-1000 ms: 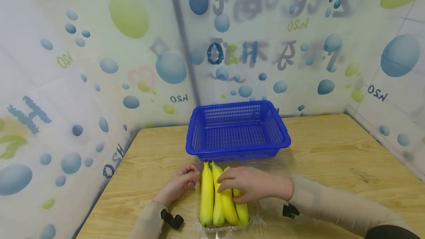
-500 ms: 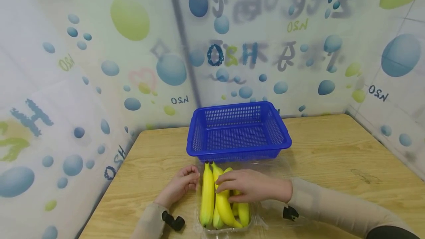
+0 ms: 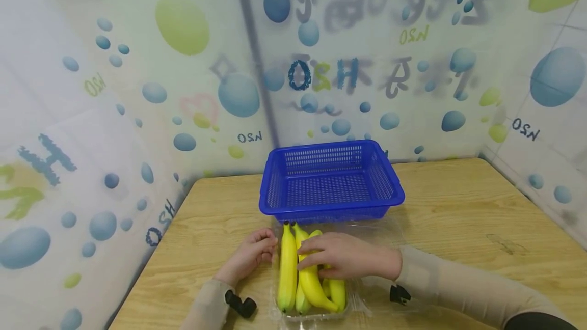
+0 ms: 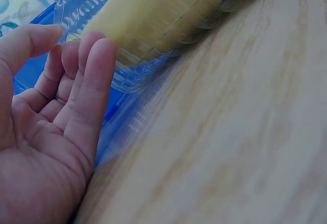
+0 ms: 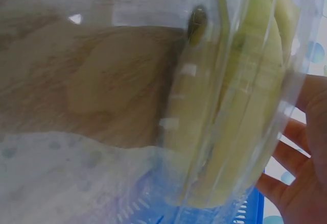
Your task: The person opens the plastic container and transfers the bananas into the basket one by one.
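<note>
Several yellow bananas (image 3: pixel 287 274) lie lengthwise in a clear plastic box (image 3: pixel 301 318). From the right, my right hand (image 3: pixel 341 254) holds one curved banana (image 3: pixel 315 292) between thumb and fingers, lying over its neighbours. The right wrist view looks through clear plastic at the bananas (image 5: pixel 204 112), with the right hand's fingers (image 5: pixel 294 147) at the far side. My left hand (image 3: pixel 251 253) is at the box's left side near the far end. In the left wrist view, its thumb and fingertips (image 4: pixel 99 55) pinch the box's thin clear edge.
A blue mesh basket (image 3: pixel 330 202) stands right behind the box, with no fruit inside. Clear plastic (image 3: pixel 378 289) spreads over the wooden table (image 3: pixel 458 238) to the box's right, under the right forearm. A patterned wall sheet (image 3: pixel 339 106) rises behind the table.
The right hand has shifted slightly left with the curved banana, whose lower end swung right over the others. The left hand keeps its place at the box edge.
</note>
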{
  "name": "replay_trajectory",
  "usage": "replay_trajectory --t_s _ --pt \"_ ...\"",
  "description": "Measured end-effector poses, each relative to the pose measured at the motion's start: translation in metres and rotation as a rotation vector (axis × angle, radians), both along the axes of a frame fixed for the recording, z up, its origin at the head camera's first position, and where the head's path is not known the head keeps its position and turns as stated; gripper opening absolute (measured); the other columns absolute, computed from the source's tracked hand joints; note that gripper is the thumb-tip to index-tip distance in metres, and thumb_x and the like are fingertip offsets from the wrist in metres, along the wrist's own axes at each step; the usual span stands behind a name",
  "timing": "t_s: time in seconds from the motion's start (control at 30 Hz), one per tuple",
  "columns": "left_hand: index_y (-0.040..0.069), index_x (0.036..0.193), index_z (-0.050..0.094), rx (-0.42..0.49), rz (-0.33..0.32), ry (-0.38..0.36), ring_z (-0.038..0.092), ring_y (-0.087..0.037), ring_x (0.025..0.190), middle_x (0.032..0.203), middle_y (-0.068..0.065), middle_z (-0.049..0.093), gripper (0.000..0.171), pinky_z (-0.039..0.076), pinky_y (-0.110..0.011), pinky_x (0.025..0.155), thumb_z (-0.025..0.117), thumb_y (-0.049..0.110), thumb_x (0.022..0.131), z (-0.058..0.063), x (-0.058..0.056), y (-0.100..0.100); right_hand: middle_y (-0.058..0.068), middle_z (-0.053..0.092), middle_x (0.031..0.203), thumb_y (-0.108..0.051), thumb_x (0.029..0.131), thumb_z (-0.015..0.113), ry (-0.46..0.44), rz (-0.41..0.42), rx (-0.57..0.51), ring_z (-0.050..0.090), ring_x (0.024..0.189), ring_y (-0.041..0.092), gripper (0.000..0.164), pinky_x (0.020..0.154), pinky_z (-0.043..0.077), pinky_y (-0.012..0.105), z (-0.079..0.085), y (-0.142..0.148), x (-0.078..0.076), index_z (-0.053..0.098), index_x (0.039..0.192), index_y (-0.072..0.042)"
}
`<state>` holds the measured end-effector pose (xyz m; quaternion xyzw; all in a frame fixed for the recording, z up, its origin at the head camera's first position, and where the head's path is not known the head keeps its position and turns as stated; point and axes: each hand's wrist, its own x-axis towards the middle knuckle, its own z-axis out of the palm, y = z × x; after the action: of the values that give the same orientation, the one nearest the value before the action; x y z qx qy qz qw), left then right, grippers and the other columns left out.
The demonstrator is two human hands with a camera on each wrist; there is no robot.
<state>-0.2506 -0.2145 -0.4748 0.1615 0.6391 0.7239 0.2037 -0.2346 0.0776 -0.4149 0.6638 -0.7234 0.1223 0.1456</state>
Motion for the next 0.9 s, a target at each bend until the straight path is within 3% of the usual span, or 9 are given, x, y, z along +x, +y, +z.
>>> replay_trajectory --t_s 0.23,0.9 --pt "0.011 0.091 0.051 -0.006 0.001 0.011 0.059 -0.009 0.066 0.078 0.003 0.055 0.009 0.053 -0.025 0.064 0.049 0.007 0.098 0.0018 0.0012 0.0005 0.005 0.059 0.128 -0.018 0.082 0.076 0.028 0.016 0.003 0.055 0.119 0.016 0.048 0.098 0.045 0.029 -0.0004 0.0006 -0.0024 0.062 0.127 -0.023" --pt "0.011 0.088 0.052 0.000 -0.017 0.038 0.060 -0.010 0.066 0.078 0.001 0.054 0.012 0.053 -0.025 0.062 0.049 0.006 0.098 -0.0024 -0.0006 -0.0005 0.005 0.057 0.133 -0.011 0.084 0.074 -0.010 0.046 0.068 0.049 0.126 0.018 0.050 0.102 0.041 0.036 0.0059 -0.0024 -0.0042 0.061 0.130 -0.024"
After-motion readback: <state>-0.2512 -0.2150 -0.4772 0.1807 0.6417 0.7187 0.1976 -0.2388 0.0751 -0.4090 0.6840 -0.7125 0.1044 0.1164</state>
